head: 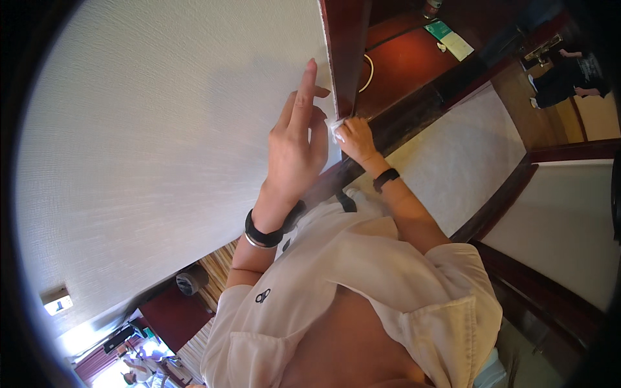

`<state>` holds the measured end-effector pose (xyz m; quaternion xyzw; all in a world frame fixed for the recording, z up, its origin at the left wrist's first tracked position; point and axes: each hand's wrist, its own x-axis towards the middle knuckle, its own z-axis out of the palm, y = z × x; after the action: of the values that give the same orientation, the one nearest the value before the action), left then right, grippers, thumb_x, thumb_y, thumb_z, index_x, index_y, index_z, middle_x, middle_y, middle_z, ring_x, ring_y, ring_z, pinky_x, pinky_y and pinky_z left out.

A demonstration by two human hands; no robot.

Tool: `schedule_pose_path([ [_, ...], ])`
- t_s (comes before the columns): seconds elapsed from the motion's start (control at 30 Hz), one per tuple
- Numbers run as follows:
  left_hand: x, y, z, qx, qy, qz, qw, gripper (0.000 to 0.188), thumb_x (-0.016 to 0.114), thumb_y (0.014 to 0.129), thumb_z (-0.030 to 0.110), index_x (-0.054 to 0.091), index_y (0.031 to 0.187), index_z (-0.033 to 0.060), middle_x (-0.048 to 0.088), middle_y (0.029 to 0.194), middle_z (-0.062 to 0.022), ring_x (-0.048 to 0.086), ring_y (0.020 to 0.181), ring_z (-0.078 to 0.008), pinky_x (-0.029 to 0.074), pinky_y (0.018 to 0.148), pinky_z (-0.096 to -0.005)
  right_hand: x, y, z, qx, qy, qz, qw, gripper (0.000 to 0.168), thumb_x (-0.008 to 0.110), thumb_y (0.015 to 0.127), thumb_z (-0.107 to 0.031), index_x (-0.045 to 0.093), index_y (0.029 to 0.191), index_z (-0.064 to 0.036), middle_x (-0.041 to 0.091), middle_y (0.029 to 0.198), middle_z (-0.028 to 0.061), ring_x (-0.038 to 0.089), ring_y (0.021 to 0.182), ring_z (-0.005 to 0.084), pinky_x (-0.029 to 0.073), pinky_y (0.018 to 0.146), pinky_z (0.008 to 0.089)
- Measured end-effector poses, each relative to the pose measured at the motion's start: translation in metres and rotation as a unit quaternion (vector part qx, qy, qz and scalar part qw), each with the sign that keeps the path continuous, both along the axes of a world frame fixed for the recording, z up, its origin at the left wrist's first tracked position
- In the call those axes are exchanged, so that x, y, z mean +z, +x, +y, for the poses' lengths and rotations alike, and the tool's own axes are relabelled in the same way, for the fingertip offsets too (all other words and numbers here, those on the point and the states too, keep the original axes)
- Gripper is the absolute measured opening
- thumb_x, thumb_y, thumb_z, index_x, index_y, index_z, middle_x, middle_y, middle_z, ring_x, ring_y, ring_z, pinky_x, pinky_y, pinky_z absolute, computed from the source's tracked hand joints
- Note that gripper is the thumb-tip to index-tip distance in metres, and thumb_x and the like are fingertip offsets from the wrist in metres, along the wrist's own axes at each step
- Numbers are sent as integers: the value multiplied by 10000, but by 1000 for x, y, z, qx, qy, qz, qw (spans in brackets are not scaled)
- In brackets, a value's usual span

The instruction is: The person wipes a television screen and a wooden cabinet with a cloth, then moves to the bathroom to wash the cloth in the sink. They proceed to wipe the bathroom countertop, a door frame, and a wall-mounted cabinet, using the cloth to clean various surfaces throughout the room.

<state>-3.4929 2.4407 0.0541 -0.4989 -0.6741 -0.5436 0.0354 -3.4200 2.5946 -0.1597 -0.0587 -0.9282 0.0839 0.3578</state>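
Note:
My right hand (358, 139) grips a crumpled white cloth or tissue (337, 131). It presses at the lower end of a dark red wooden trim (345, 58), where the trim borders the white textured wall (160, 131). To its left, my left hand (298, 131) is raised in front of the wall and holds nothing. Its index finger points upward, while the other fingers bend loosely. Whether a fingertip touches the wall, I cannot tell.
Beyond the trim, a reddish wooden surface (402, 63) bears a green-and-white printed card (449, 39), a bottle (432, 8) and a pale cable (370, 72). One person (567, 77) stands at upper right, another (140, 371) at lower left. A bin (191, 280) stands near a dark red cabinet (174, 315).

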Motion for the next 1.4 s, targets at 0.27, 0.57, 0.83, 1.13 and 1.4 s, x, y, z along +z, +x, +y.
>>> schedule_pose_path([
  [0.27,-5,-2,42,45,-38,96,994,770,416,749,-133,119,1435,51,555,965,-147,564,691,-267,487,591,-322,21,5,3,-54,-116,3,992,243,717,611,-133,568,800,-107,537,815,93,524,807,278,393,688,410],
  [0.57,4,16,102,16,-63,61,996,761,496,835,-48,43,1440,43,566,990,-154,557,718,-165,484,597,-260,64,-15,57,26,-128,129,983,394,775,540,-102,518,835,-137,512,798,67,517,759,268,406,658,384],
  [0.83,-1,33,162,39,-93,32,994,821,505,872,9,-113,1414,18,567,926,-130,530,650,-137,452,561,-237,-29,12,119,-2,-208,45,977,134,709,563,-135,581,544,-99,529,585,115,530,643,319,404,585,443],
  [1.13,-8,44,195,59,-123,82,987,829,475,879,-3,-150,1419,71,518,840,-71,441,630,-71,398,560,-179,-138,48,143,-75,-264,44,961,331,700,563,-15,512,827,-77,524,781,118,521,746,321,418,655,419],
  [1.4,-13,45,204,36,-91,76,992,891,508,837,-66,-163,1411,50,501,861,-84,457,666,-111,441,578,-226,-123,93,147,-86,-560,7,824,317,630,730,-43,483,1009,-74,539,955,93,556,884,258,451,770,359],
])
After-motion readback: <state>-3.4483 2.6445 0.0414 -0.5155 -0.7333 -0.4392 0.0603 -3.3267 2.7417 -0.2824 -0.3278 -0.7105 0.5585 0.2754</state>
